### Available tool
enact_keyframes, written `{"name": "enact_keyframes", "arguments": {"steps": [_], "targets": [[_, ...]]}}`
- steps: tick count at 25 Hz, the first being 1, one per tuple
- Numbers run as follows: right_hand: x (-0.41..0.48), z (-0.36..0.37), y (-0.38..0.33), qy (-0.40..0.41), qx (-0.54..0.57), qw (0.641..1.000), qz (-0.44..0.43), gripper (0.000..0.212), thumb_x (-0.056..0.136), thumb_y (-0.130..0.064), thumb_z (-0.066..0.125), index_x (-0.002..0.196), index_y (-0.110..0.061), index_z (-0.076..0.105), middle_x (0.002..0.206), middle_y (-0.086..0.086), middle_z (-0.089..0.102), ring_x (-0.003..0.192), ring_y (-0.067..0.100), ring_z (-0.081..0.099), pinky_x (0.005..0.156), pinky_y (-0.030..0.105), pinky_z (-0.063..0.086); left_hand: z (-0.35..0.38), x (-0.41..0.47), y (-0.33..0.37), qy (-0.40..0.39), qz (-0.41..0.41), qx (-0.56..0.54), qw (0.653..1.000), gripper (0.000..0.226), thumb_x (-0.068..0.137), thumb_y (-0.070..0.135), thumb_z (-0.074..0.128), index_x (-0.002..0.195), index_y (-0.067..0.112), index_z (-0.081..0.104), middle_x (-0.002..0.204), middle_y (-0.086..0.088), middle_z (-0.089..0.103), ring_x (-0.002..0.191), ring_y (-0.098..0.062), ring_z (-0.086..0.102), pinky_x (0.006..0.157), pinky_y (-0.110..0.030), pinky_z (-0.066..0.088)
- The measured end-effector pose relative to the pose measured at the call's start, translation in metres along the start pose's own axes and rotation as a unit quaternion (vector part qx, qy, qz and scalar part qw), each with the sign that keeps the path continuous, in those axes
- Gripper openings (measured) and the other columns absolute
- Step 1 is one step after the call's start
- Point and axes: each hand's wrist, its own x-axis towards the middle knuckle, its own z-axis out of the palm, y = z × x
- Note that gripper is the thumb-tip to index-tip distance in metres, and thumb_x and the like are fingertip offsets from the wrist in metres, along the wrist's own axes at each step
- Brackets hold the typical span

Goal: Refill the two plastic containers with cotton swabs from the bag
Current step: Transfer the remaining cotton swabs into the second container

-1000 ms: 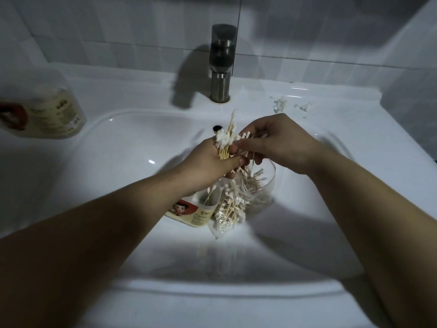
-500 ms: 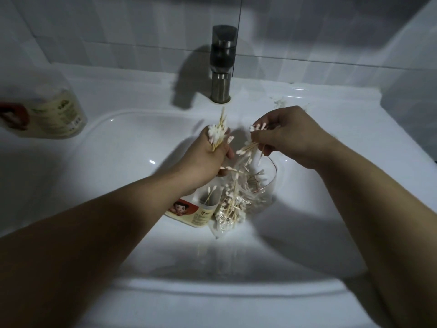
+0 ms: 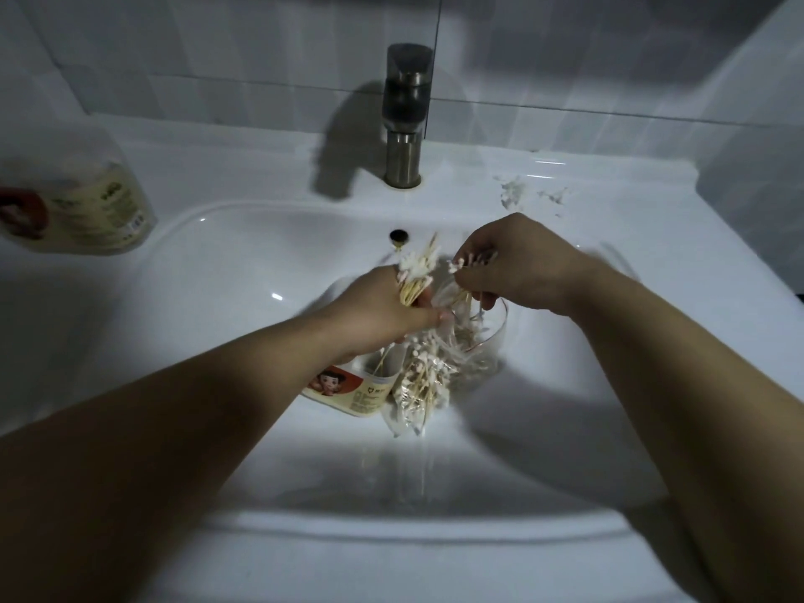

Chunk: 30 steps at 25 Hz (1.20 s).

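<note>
Over the clear container (image 3: 496,335) in the sink (image 3: 226,272)
Our left hand (image 3: 383,315) grips a bundle of cotton swabs (image 3: 415,278), our right hand (image 3: 517,263) pinches a few; the container holds some more, with the bag (image 3: 417,393) and a labelled container (image 3: 348,387) beside it.

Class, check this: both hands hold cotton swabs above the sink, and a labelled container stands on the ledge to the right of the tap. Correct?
Not quite. The head view shows the container left of the tap, not right. The rest holds: the left hand and right hand both hold cotton swabs above the sink.
</note>
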Motion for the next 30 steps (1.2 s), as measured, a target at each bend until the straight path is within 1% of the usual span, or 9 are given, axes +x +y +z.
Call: {"name": "enact_keyframes", "arguments": {"steps": [4,11,14,17,19,21,24,27,30], "targets": [[-0.002,0.003,-0.002,-0.013,-0.023,1.0,0.002,0.007,0.085,-0.011,0.07,0.085,-0.018,0.071,0.059,-0.002,0.072,0.055,0.009,0.071,0.056,0.019,0.048,0.002,0.0,0.0,-0.015,-0.007,0.192,0.981,0.023,0.083,0.027,0.079,0.086,0.028,0.056,0.084,0.005,0.07,0.08,-0.012,0.067,0.066,-0.026,0.045],[-0.002,0.005,-0.001,-0.026,-0.04,0.999,0.0,0.007,0.085,-0.012,0.07,0.08,-0.017,0.069,0.059,-0.003,0.072,0.055,0.008,0.07,0.05,0.013,0.045,0.0,0.0,0.001,-0.006,0.0,0.252,0.968,0.015,0.087,0.024,0.071,0.087,0.022,0.056,0.082,0.003,0.065,0.074,-0.011,0.06,0.058,-0.024,0.04],[-0.001,0.003,-0.001,-0.019,-0.001,1.0,0.003,0.004,0.085,-0.009,0.071,0.085,-0.014,0.071,0.06,0.001,0.072,0.054,0.012,0.071,0.051,0.014,0.046,-0.001,0.001,0.001,0.031,-0.002,0.175,0.984,0.006,0.095,0.025,0.06,0.093,0.02,0.059,0.082,0.002,0.067,0.079,-0.015,0.065,0.056,-0.021,0.042],[0.0,0.001,-0.001,-0.013,0.066,0.998,0.002,0.002,0.085,-0.004,0.071,0.086,-0.005,0.072,0.062,0.009,0.071,0.053,0.016,0.068,0.053,0.018,0.051,-0.002,0.0,0.006,0.081,0.006,0.059,0.995,0.009,0.101,0.026,0.055,0.107,0.019,0.058,0.083,0.004,0.066,0.071,-0.008,0.062,0.051,-0.011,0.04],[0.0,0.001,-0.002,-0.017,0.112,0.994,-0.003,0.004,0.086,-0.002,0.073,0.088,0.0,0.071,0.064,0.014,0.069,0.053,0.019,0.066,0.055,0.023,0.054,-0.002,0.001,0.008,0.089,0.019,-0.003,0.996,0.017,0.103,0.035,0.056,0.103,0.021,0.067,0.079,0.005,0.068,0.067,-0.007,0.061,0.061,-0.021,0.047],[-0.001,0.0,-0.004,-0.023,0.158,0.987,-0.005,0.009,0.085,-0.001,0.075,0.09,0.004,0.07,0.064,0.015,0.067,0.052,0.018,0.063,0.053,0.022,0.052,-0.003,0.0,0.009,0.094,0.023,-0.024,0.995,0.025,0.103,0.043,0.054,0.096,0.026,0.07,0.075,0.008,0.069,0.065,-0.002,0.062,0.063,-0.021,0.049],[-0.001,0.002,-0.006,-0.044,0.221,0.974,-0.008,0.009,0.084,0.001,0.076,0.089,0.004,0.069,0.063,0.012,0.065,0.053,0.017,0.06,0.052,0.021,0.05,-0.001,-0.002,0.01,0.067,0.035,-0.114,0.991,0.024,0.104,0.038,0.055,0.108,0.025,0.074,0.091,0.007,0.075,0.087,-0.003,0.071,0.067,-0.013,0.054],[0.0,0.005,-0.006,-0.07,0.28,0.957,-0.006,0.01,0.086,0.004,0.073,0.093,0.006,0.067,0.067,0.012,0.065,0.058,0.018,0.061,0.057,0.023,0.053,-0.002,-0.001,0.01,0.024,0.033,-0.221,0.974,0.013,0.101,0.021,0.062,0.102,0.016,0.074,0.097,-0.003,0.077,0.103,-0.022,0.073,0.084,-0.032,0.062],[0.002,0.006,-0.004,-0.078,0.322,0.944,0.005,0.009,0.09,0.001,0.071,0.095,0.006,0.065,0.07,0.015,0.066,0.058,0.019,0.06,0.058,0.024,0.053,-0.005,0.0,0.008,-0.003,0.045,-0.224,0.974,0.012,0.096,0.01,0.068,0.106,0.012,0.074,0.104,-0.014,0.078,0.108,-0.028,0.073,0.098,-0.046,0.057]]}}
